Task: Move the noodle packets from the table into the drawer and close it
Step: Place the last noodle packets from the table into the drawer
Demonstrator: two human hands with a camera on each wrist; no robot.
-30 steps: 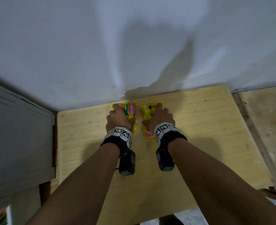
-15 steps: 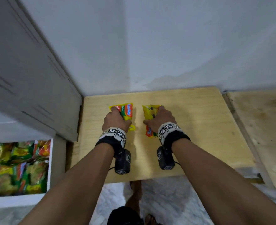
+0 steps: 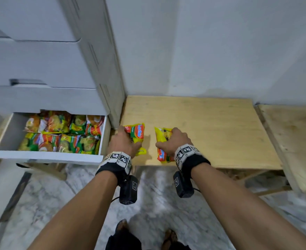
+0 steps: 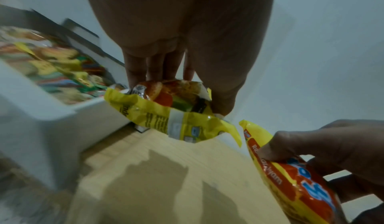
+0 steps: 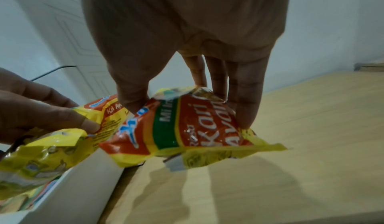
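Observation:
My left hand (image 3: 130, 139) grips a yellow and red noodle packet (image 3: 137, 133) over the left end of the wooden table (image 3: 211, 127), beside the open drawer (image 3: 46, 156). My right hand (image 3: 166, 140) grips a second yellow packet (image 3: 162, 136) a little to the right. In the left wrist view the fingers (image 4: 155, 68) and thumb hold the left packet (image 4: 166, 117) just above the wood. The right wrist view shows the thumb and fingers (image 5: 247, 99) pinching the right packet (image 5: 197, 129). The white drawer holds several noodle packets (image 3: 62, 134).
Above the open drawer the white cabinet (image 3: 40, 60) has closed drawers, and its side panel (image 3: 110, 87) stands against the table's left edge. A second wooden surface (image 3: 292, 134) adjoins on the right. A white wall is behind, with marble floor (image 3: 157, 204) and feet below.
Both hands have carried their packets from the table's back middle to its left front, toward the drawer. The view has swung left, and the open drawer has come fully into sight.

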